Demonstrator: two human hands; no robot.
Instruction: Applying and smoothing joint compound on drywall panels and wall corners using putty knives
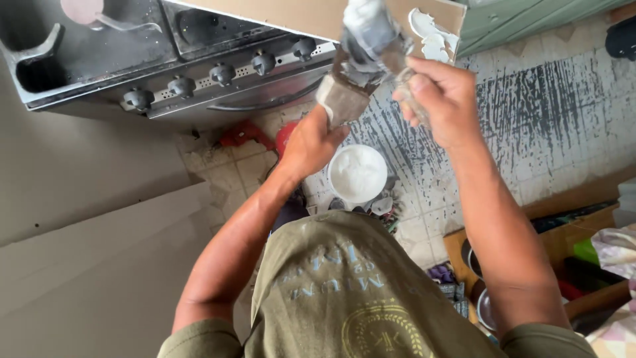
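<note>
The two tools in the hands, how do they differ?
The putty knife in the left hand is broad, flat and brownish; the tool in the right hand is narrow, blurred and mostly hidden. The putty knife carries a heap of white paste; the narrow tool shows little. Both are raised above the paste tub.

A broad putty knife [344,99], its blade smeared with grey-white filler, tilts up toward 12 o'clock. At its 2 o'clock a second, narrower scraper [381,40], equally caked and blurred, crosses just above it, touching.
</note>
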